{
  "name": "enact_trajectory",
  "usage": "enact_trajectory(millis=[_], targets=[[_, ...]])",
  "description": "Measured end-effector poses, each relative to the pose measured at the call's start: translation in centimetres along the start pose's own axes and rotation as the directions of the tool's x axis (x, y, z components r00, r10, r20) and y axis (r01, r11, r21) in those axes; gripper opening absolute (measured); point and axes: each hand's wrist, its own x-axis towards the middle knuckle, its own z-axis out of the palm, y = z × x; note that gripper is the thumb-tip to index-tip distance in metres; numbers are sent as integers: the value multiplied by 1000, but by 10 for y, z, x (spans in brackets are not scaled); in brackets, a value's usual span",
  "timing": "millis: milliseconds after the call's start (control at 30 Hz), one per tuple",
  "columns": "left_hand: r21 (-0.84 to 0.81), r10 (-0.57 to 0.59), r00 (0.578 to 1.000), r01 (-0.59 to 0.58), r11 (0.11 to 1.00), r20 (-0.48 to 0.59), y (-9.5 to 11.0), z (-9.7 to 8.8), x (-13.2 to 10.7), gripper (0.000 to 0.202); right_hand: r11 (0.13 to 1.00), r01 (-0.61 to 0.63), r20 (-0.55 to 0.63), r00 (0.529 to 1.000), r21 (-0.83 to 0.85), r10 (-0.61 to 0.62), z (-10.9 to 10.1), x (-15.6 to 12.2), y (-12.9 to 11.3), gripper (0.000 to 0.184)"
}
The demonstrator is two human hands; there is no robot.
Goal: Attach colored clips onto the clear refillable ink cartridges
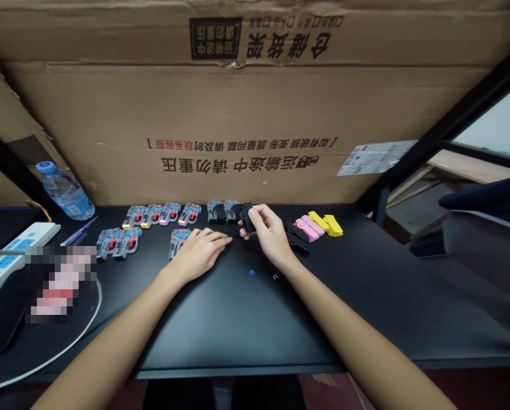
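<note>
My right hand [270, 230] pinches a small black plastic part [247, 217] between thumb and fingers, just above the table. My left hand [201, 249] lies palm down on the tabletop with its fingers stretched toward the right. Partly covered by it is a clear plastic assembly [177, 241] with red and blue pieces inside. Two more clear units [216, 212] with black parts stand behind the hands. Tiny dark bits [237, 233] lie by the left fingertips. Black plastic parts [297, 236] rest beside the right wrist.
Several clear assemblies [151, 216] line the back left. Pink parts [309, 226] and yellow parts [325, 224] lie at right. A blue disc [252, 273] and small ring [275, 277] sit in front. A bottle [67, 191], pen [79, 231] and power strip [18, 250] occupy the left.
</note>
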Motion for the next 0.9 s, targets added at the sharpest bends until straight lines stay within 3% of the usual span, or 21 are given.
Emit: enact_trajectory(millis=[100,233,467,600,767,900], targets=[[39,18,998,-21,999,56,-3,1,1,31,1000,10,18,1000,-7,-10,2,-1,1,56],[-56,-4,998,7,998,61,-8,-5,2,28,999,32,65,997,-22,-31,8,-5,3,56],[-29,-29,999,28,999,-36,-31,-37,-5,24,998,50,79,996,-49,-46,9,-7,0,52],[-91,-9,998,14,996,58,-48,-52,-11,15,997,43,76,996,-66,-38,7,-7,-2,50],[-38,-43,992,47,998,118,-43,-46,-12,21,994,48,109,993,-101,-37,8,-8,-1,46],[-53,-12,987,20,998,162,-37,-33,-10,10,993,28,155,988,-117,-9,10,-8,3,43]])
